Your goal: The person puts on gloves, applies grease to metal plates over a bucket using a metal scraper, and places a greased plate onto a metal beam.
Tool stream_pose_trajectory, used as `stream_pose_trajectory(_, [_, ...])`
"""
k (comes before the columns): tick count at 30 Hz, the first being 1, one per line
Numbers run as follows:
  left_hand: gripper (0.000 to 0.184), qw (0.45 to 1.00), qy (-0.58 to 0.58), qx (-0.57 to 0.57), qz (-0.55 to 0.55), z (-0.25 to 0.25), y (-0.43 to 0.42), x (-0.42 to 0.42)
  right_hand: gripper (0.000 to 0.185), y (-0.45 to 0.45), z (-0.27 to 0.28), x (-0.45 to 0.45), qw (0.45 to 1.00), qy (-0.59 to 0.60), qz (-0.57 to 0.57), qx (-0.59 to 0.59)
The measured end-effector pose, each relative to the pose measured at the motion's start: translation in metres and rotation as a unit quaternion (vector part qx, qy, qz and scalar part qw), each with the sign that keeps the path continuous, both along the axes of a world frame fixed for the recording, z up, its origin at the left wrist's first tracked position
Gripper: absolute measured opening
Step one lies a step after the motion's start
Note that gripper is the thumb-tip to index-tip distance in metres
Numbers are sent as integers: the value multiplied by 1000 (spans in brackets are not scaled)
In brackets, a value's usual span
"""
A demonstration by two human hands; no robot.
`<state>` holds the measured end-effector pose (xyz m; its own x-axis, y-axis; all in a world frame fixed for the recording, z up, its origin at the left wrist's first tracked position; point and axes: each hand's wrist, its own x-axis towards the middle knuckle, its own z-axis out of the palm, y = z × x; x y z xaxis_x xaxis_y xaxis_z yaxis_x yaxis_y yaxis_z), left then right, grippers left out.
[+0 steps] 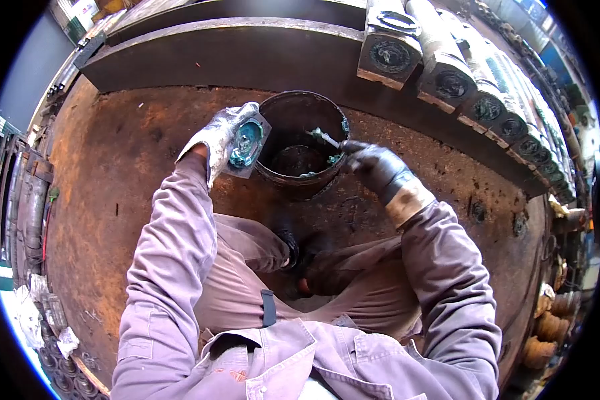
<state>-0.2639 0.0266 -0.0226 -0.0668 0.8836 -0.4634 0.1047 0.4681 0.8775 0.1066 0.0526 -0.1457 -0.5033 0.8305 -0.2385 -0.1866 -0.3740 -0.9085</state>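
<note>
My left hand (220, 137), in a whitish smeared glove, grips a flat square plate (263, 141) at the left rim of a dark bucket. Blue-green grease (247, 138) lies in a thick ring on the plate's face. My right hand (375, 163), in a black glove, is closed round a thin tool (328, 139) at the bucket's right rim. Grease coats the tool's tip, which points left over the bucket's opening. The round bucket (293, 181) stands on the brown floor, with grease smears on its right inner wall and rim.
A long dark steel beam (213, 57) runs behind the bucket. Cylindrical parts with greased square ends (389, 57) line the back right. Rusty round parts (539, 351) lie at the right edge, metal bars (30, 193) at the left. My bent legs (237, 283) are near the bucket.
</note>
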Motion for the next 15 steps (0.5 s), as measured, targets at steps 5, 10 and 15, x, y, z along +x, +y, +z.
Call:
stream_pose_trajectory(5, [36,1000,-7,6,18,1,-3,3,32,-42,71,-18,629,-704,235,231])
stream_pose_trajectory(10, [30,995,55,70,-52,-12,3,-5,33,-60,103,3,579,-719,288,255])
stream_pose_trajectory(15, [25,998,8,65,-21,-21,10,-7,29,-66,126,19,536,-706,312,340])
